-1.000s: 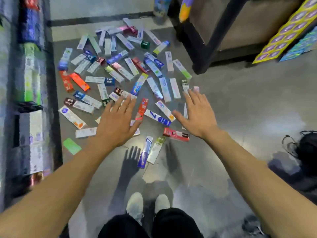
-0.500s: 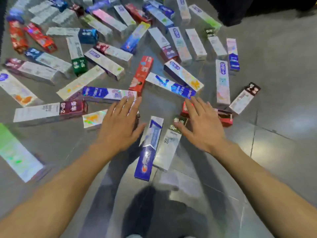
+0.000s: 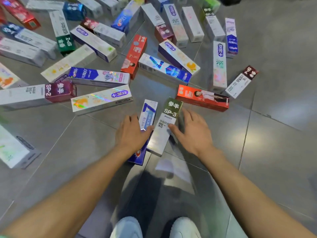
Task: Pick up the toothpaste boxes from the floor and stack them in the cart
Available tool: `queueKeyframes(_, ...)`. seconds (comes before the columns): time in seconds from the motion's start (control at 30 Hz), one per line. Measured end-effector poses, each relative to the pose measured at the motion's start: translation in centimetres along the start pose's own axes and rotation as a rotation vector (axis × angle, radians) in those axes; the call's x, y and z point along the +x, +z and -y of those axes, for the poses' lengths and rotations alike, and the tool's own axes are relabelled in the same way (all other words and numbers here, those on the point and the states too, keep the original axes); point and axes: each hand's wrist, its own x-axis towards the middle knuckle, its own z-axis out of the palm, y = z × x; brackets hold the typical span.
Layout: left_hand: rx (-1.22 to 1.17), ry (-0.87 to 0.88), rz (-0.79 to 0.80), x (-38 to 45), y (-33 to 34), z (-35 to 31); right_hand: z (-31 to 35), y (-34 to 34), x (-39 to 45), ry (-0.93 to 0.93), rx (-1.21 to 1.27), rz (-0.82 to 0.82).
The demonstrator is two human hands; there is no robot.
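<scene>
Toothpaste boxes lie scattered across a grey tiled floor [image 3: 283,152], and two of them sit side by side between a person's reaching hands. The left hand [image 3: 132,134] rests over the blue-and-white box [image 3: 147,112], fingers spread and only loosely bent, its grip wide and not closed on anything. The right hand [image 3: 192,133] comes in flat beside the white SP-3 box with the olive-gold end [image 3: 165,127], thumb touching the box's edge, fingers extended, holding nothing. Just beyond the right hand lies a red box printed with a figure [image 3: 202,98]; beyond the left, a holographic white box with an orange picture [image 3: 101,99] and a white box with a maroon SP-2 end [image 3: 37,94]. Farther out, dozens more boxes lie at all angles. The person's white shoes [image 3: 185,227] show at the bottom edge.
</scene>
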Motion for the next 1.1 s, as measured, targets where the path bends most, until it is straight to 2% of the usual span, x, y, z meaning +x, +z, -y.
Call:
queueKeyframes(0.13,-0.118,-0.088,0.004,-0.2,0.5,-0.5,0.7,0.8,-0.3,0.147,0.132,0.038)
queueKeyframes(0.3,-0.248,-0.092,-0.071,-1.2,-0.3,0.3,2.4,2.6,-0.7,0.363,0.382,0.028)
queueKeyframes(0.37,-0.372,-0.115,-0.082,-1.2,-1.2,0.8,4.0,3.4,-0.4,0.460,0.507,0.013)
queueKeyframes(0.47,-0.559,-0.146,-0.063,-1.3,-2.4,1.5,6.4,4.0,0.4,0.550,0.502,0.003)
queueKeyframes(0.57,-0.710,-0.177,-0.070,-2.0,-3.6,2.3,7.3,4.1,1.3,0.595,0.467,-0.031)
queueKeyframes(0.7,-0.787,-0.186,-0.100,-3.4,-6.9,2.2,7.2,2.5,1.3,0.544,0.673,-0.009)
queueKeyframes(0.77,-0.812,-0.176,-0.113,-4.4,-10.0,1.1,7.5,-0.5,0.7,0.468,0.769,0.026)
queueKeyframes(0.87,-0.820,-0.145,-0.144,-6.7,-16.8,-2.0,9.0,-9.0,-0.6,0.338,0.886,0.035)
queueKeyframes(1.1,-0.853,-0.029,-0.172,-16.0,-40.6,-15.4,15.3,-38.6,-7.8,0.190,1.084,0.037)
